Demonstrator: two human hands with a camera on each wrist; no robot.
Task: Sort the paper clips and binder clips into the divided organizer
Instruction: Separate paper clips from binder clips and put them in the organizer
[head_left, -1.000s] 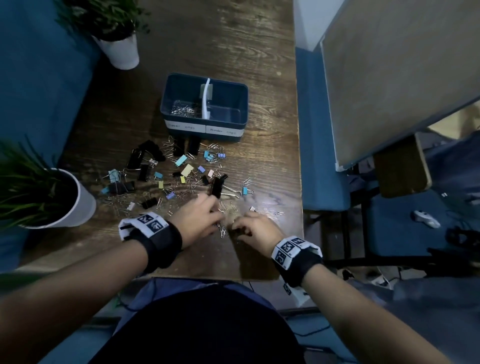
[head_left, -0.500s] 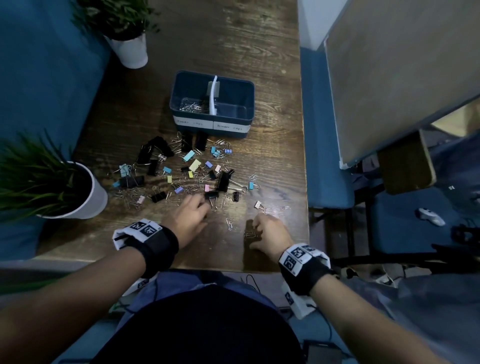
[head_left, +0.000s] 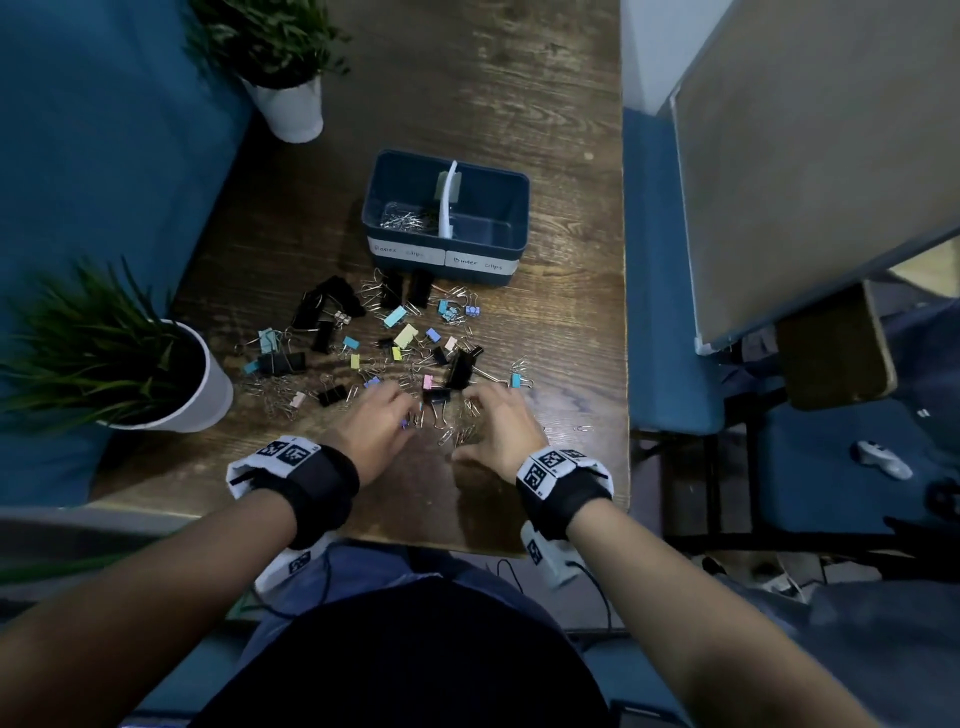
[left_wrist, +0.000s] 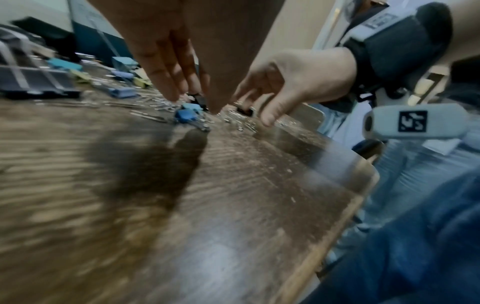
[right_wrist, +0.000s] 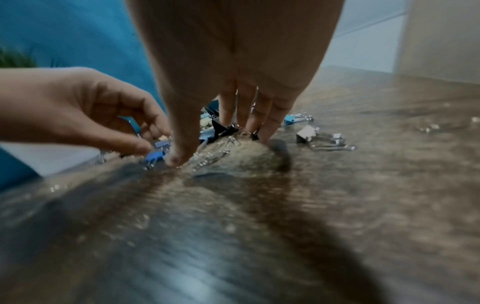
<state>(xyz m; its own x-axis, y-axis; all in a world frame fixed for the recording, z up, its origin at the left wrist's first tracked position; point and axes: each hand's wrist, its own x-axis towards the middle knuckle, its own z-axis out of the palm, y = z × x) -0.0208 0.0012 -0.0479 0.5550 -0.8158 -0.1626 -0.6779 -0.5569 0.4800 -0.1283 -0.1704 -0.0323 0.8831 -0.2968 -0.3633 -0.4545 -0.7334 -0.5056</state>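
A dark blue organizer (head_left: 382, 236) stands mid-table, split by a white divider (head_left: 447, 208). Silver paper clips (head_left: 405, 218) lie in its left compartment; the right one looks empty. Black and coloured binder clips (head_left: 405, 335) mixed with loose paper clips (head_left: 457, 434) are scattered in front of it. My left hand (head_left: 395, 410) (left_wrist: 192, 102) reaches down at the pile's near edge, fingertips by a small blue binder clip (left_wrist: 185, 116) (right_wrist: 155, 156). My right hand (head_left: 483, 410) (right_wrist: 221, 142) is beside it, fingers and thumb spread down onto the paper clips (right_wrist: 215, 156). Neither hand visibly holds anything.
A potted plant (head_left: 176, 384) stands at the table's left, another (head_left: 291, 109) at the back. The table's right edge (head_left: 626, 364) is close to my right hand, with a lone paper clip (head_left: 582, 428) near it. A white binder clip (right_wrist: 309, 133) lies right of my fingers.
Half a second ago both hands were pulled back, apart and curled. Now they have moved forward and closer together, fingers extended onto the clips at the pile's near edge.
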